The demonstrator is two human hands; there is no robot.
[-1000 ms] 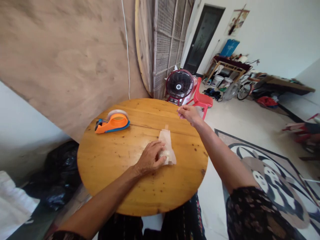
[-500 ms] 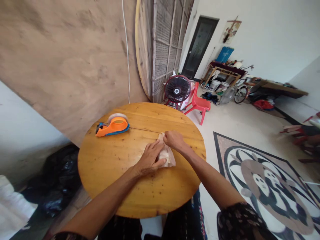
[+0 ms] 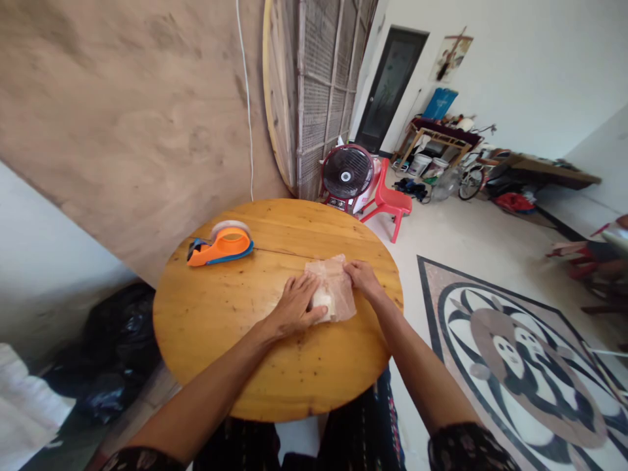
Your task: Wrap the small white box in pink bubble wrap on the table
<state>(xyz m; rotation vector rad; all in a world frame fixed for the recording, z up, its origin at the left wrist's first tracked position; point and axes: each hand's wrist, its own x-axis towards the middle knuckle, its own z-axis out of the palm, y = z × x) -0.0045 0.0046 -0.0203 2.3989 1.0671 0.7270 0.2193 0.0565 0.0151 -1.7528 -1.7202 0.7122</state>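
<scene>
On the table, right of centre, the thin wrapper has been spread wider and laid open, its right edge pinched by the right hand, its left covered by the outspread left hand

Dark, patterned clothing
I see brownish patches on the black sleeves, pale and reddish flecks on the legwear.

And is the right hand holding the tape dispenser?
No, the right hand is at the wrapper, while the tape dispenser lies apart on the table.
</scene>
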